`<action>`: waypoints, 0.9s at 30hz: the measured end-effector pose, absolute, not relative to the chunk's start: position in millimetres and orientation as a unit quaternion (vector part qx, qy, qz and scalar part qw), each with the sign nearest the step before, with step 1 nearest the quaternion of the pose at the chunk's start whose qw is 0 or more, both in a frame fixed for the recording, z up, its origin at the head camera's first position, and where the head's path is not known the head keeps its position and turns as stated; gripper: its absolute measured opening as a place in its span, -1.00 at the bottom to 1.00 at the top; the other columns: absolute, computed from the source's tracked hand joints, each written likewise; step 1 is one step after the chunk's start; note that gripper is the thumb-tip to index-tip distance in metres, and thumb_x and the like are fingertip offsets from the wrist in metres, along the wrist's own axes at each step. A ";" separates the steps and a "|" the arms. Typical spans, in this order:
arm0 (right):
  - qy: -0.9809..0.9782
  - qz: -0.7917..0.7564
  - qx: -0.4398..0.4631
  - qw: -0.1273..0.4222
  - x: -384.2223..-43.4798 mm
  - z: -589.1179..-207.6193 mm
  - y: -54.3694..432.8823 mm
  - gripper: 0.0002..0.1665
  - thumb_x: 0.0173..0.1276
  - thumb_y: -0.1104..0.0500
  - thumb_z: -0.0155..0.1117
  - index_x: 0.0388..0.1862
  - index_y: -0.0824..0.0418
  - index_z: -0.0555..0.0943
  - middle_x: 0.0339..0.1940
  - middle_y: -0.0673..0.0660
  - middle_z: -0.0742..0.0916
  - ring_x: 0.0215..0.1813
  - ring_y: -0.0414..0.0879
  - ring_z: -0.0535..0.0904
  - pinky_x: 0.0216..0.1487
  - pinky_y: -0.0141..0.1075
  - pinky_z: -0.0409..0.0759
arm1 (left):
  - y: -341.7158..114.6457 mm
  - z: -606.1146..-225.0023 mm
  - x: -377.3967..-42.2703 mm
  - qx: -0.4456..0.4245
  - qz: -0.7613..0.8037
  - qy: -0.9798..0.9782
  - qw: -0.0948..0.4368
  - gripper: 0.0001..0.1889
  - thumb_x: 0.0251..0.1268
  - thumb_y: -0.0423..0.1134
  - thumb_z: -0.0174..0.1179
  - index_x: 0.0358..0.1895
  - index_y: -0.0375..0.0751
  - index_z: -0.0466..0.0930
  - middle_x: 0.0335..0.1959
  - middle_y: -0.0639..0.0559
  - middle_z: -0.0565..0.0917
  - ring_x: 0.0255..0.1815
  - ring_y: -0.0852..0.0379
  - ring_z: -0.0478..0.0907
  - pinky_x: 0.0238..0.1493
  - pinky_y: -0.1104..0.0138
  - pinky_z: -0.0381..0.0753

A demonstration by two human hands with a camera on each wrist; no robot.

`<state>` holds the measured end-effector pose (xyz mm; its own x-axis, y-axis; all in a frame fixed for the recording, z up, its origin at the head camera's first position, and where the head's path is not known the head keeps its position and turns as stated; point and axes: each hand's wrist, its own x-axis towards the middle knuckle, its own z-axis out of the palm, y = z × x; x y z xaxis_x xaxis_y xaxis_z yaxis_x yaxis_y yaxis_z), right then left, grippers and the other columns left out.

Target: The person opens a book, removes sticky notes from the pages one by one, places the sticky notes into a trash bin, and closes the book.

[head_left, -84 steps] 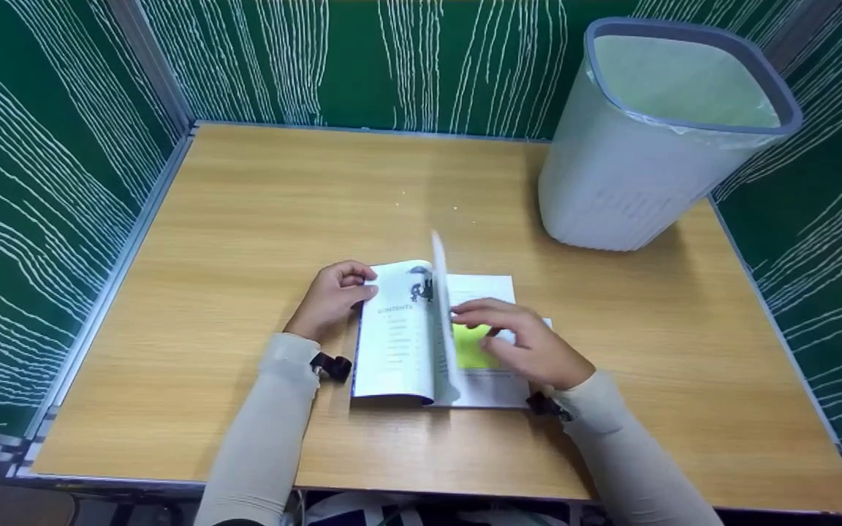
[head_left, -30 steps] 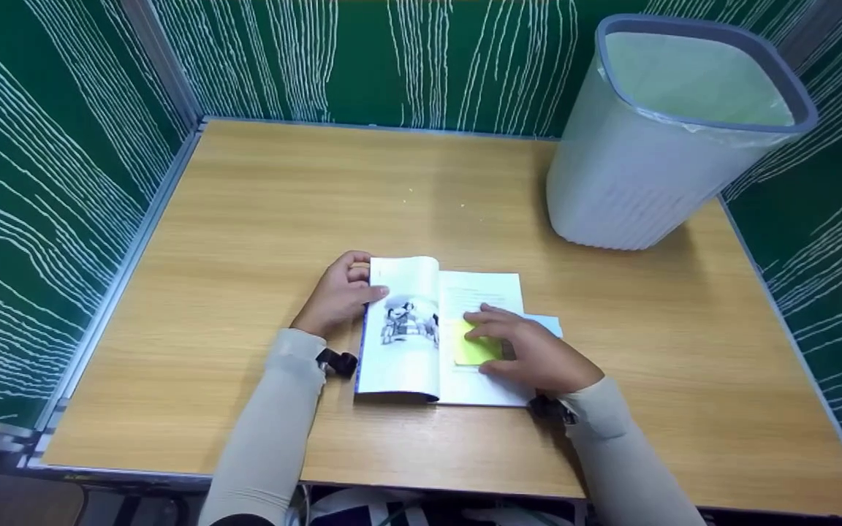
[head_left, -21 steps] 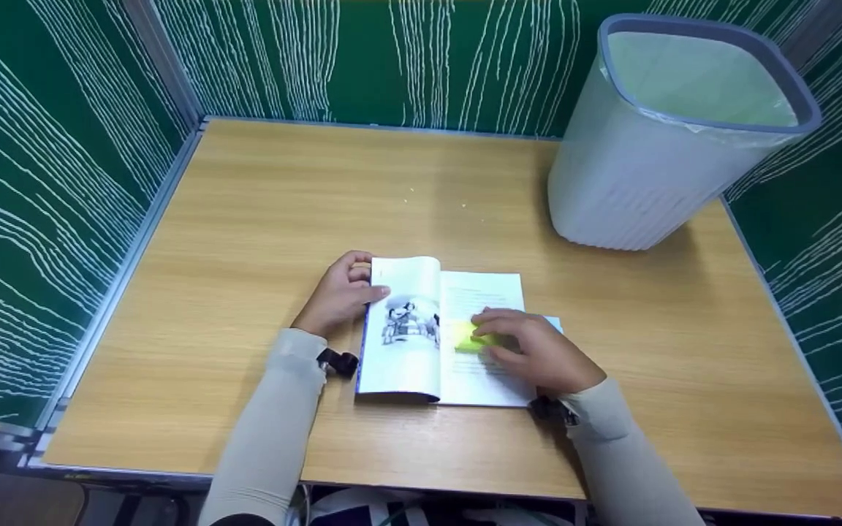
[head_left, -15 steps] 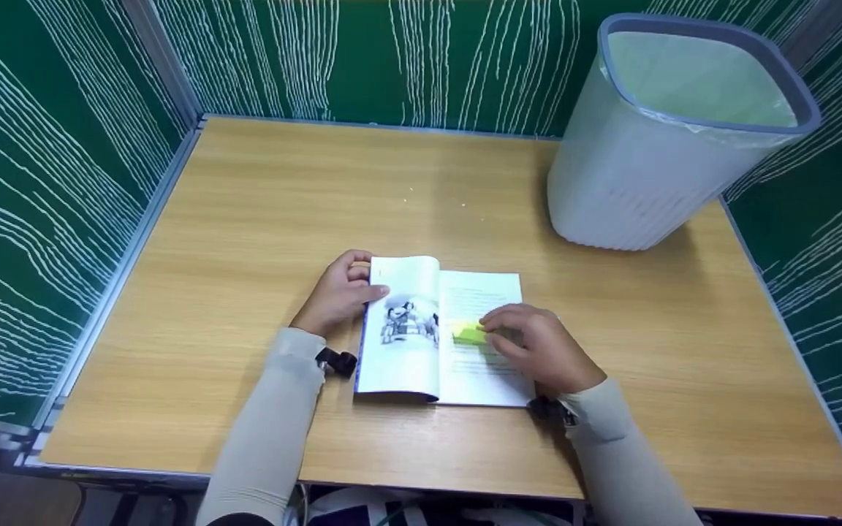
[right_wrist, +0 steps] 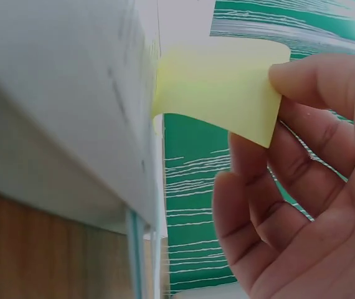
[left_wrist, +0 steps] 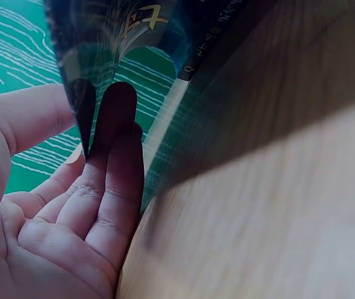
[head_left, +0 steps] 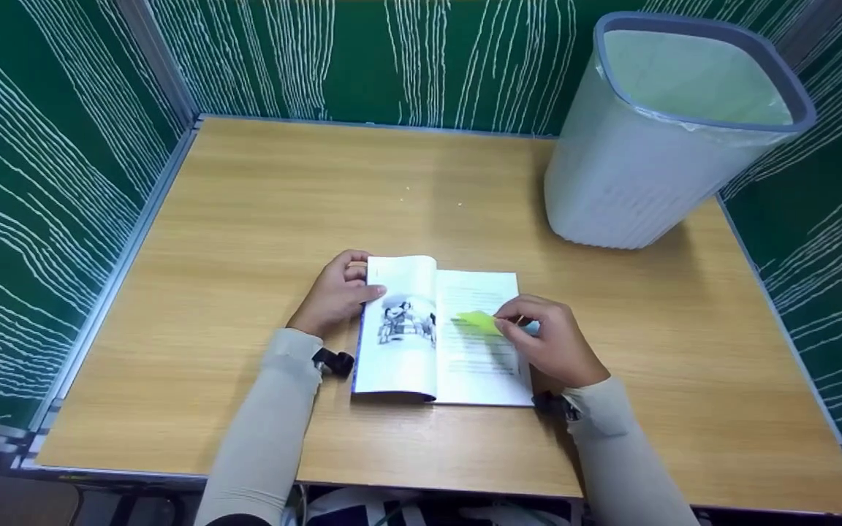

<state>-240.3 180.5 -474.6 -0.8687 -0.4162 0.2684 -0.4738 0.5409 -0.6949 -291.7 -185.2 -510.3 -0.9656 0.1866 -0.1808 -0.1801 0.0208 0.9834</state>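
Observation:
An open book [head_left: 410, 372] lies on the table, a drawing on its left page and printed lines on its right. My left hand [head_left: 335, 292] grips the left side, thumb on the page edge, other fingers behind the cover. In the left wrist view the dark glossy cover [left_wrist: 103, 37] passes between thumb and fingers. My right hand [head_left: 556, 340] pinches a yellow-green sticky note [head_left: 478, 320] between thumb and fingers. The right wrist view has the note [right_wrist: 221, 81] bent up, its far end at the page. A bit of pale blue paper [head_left: 531, 328] shows behind the right fingers.
A tall white bin [head_left: 611, 175] with a grey rim and a liner stands at the table's back right. Small white specks [head_left: 460, 204] dot the wooden table [head_left: 304, 190]. Green panels with white lines [head_left: 362, 66] enclose the back and sides.
A page was turned from right to left, replacing the contents page with the drawing. The right hand then took the sticky note's right edge and lifted it off the page. The left hand stayed put.

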 end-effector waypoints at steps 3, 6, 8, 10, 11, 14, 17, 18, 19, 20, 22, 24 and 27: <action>-0.870 0.428 0.240 0.044 -241.3 -474.6 181.3 -0.87 0.49 0.04 0.35 -0.19 0.02 0.79 -0.18 -0.16 0.79 -0.22 -0.19 0.66 -0.14 -0.38 0.66 | -185.5 -509.2 -291.9 0.003 0.699 0.704 0.127 -0.36 0.23 -0.38 0.45 0.32 -0.11 0.35 0.06 -0.13 0.74 -0.08 -0.03 0.72 -0.14 0.30 0.72; -0.862 0.449 0.227 0.052 -242.6 -475.5 181.5 -0.90 0.47 0.08 0.38 -0.21 0.03 0.79 -0.21 -0.13 0.79 -0.23 -0.17 0.66 -0.15 -0.36 0.67 | -186.2 -509.0 -292.0 0.001 0.695 0.709 0.124 -0.38 0.23 -0.38 0.45 0.31 -0.11 0.36 0.04 -0.13 0.75 -0.07 -0.04 0.73 -0.11 0.28 0.73; -0.860 0.460 0.217 0.050 -243.3 -476.3 181.4 -0.92 0.46 0.11 0.39 -0.22 0.02 0.80 -0.22 -0.13 0.80 -0.23 -0.16 0.65 -0.15 -0.35 0.67 | -186.7 -509.2 -292.0 0.000 0.690 0.713 0.125 -0.40 0.25 -0.37 0.45 0.30 -0.09 0.37 0.04 -0.11 0.75 -0.06 -0.05 0.73 -0.08 0.27 0.73; -0.858 0.468 0.206 0.047 -243.6 -477.4 181.4 -0.93 0.46 0.12 0.40 -0.22 -0.01 0.80 -0.22 -0.12 0.79 -0.23 -0.15 0.65 -0.15 -0.32 0.67 | -187.1 -509.5 -291.8 -0.002 0.685 0.717 0.125 -0.41 0.25 -0.37 0.44 0.29 -0.09 0.38 0.04 -0.10 0.75 -0.05 -0.05 0.73 -0.07 0.26 0.73; -0.858 0.471 0.201 0.046 -243.7 -478.1 181.7 -0.93 0.45 0.13 0.40 -0.22 -0.02 0.80 -0.22 -0.12 0.79 -0.23 -0.15 0.65 -0.14 -0.31 0.67 | -187.3 -509.6 -291.7 -0.003 0.682 0.720 0.125 -0.41 0.26 -0.36 0.44 0.29 -0.08 0.38 0.03 -0.09 0.75 -0.05 -0.04 0.73 -0.06 0.26 0.73; -0.859 0.474 0.189 0.045 -243.6 -479.3 182.6 -0.93 0.45 0.12 0.41 -0.22 -0.04 0.80 -0.22 -0.12 0.79 -0.21 -0.14 0.65 -0.13 -0.32 0.67 | -187.3 -509.7 -291.2 -0.005 0.676 0.726 0.125 -0.41 0.26 -0.35 0.45 0.29 -0.07 0.38 0.02 -0.09 0.75 -0.05 -0.04 0.72 -0.05 0.27 0.72; -0.864 0.466 0.186 0.048 -243.5 -479.8 184.8 -0.94 0.46 0.07 0.40 -0.20 -0.05 0.79 -0.20 -0.11 0.79 -0.20 -0.14 0.65 -0.13 -0.35 0.67 | -186.8 -510.0 -290.9 -0.008 0.675 0.728 0.124 -0.40 0.25 -0.34 0.45 0.30 -0.06 0.38 0.01 -0.08 0.75 -0.05 -0.04 0.72 -0.05 0.27 0.72; -0.865 0.463 0.186 0.049 -243.4 -479.7 185.5 -0.93 0.46 0.05 0.39 -0.19 -0.05 0.79 -0.20 -0.11 0.79 -0.20 -0.15 0.65 -0.12 -0.36 0.67 | -186.5 -510.0 -290.7 -0.008 0.675 0.728 0.124 -0.40 0.25 -0.35 0.45 0.29 -0.06 0.38 0.00 -0.08 0.76 -0.05 -0.04 0.72 -0.06 0.27 0.72; -0.867 0.460 0.186 0.050 -243.3 -479.6 186.4 -0.91 0.47 0.02 0.39 -0.18 -0.05 0.79 -0.20 -0.11 0.79 -0.19 -0.15 0.66 -0.12 -0.37 0.67 | -186.2 -510.1 -290.6 -0.008 0.675 0.727 0.123 -0.40 0.25 -0.35 0.45 0.29 -0.07 0.38 0.00 -0.08 0.76 -0.06 -0.04 0.72 -0.06 0.27 0.72; -0.867 0.459 0.186 0.049 -243.2 -479.6 187.3 -0.90 0.47 0.00 0.38 -0.17 -0.06 0.78 -0.19 -0.11 0.79 -0.19 -0.15 0.66 -0.12 -0.37 0.67 | -185.9 -510.3 -290.5 -0.007 0.676 0.727 0.124 -0.40 0.25 -0.36 0.45 0.29 -0.07 0.38 0.00 -0.09 0.76 -0.06 -0.04 0.73 -0.06 0.27 0.72; -0.869 0.456 0.186 0.050 -243.1 -479.3 189.0 -0.87 0.47 -0.04 0.37 -0.16 -0.06 0.78 -0.19 -0.12 0.79 -0.19 -0.16 0.66 -0.13 -0.37 0.67 | -185.5 -510.4 -290.2 -0.005 0.679 0.723 0.125 -0.40 0.25 -0.37 0.44 0.29 -0.07 0.38 0.00 -0.09 0.76 -0.06 -0.05 0.73 -0.07 0.26 0.73; -0.868 0.458 0.186 0.054 -243.3 -479.0 190.7 -0.86 0.47 -0.05 0.37 -0.16 -0.06 0.78 -0.20 -0.12 0.79 -0.21 -0.16 0.66 -0.14 -0.37 0.68 | -185.4 -510.4 -290.1 -0.001 0.680 0.723 0.125 -0.41 0.25 -0.36 0.44 0.30 -0.07 0.38 0.01 -0.10 0.76 -0.07 -0.05 0.74 -0.07 0.26 0.73; -0.864 0.465 0.183 0.061 -243.9 -478.6 193.0 -0.89 0.47 0.00 0.38 -0.18 -0.04 0.79 -0.22 -0.10 0.79 -0.24 -0.14 0.65 -0.17 -0.38 0.67 | -185.4 -510.8 -290.2 0.007 0.685 0.718 0.122 -0.39 0.25 -0.36 0.45 0.31 -0.09 0.38 0.02 -0.13 0.75 -0.07 -0.05 0.73 -0.07 0.26 0.73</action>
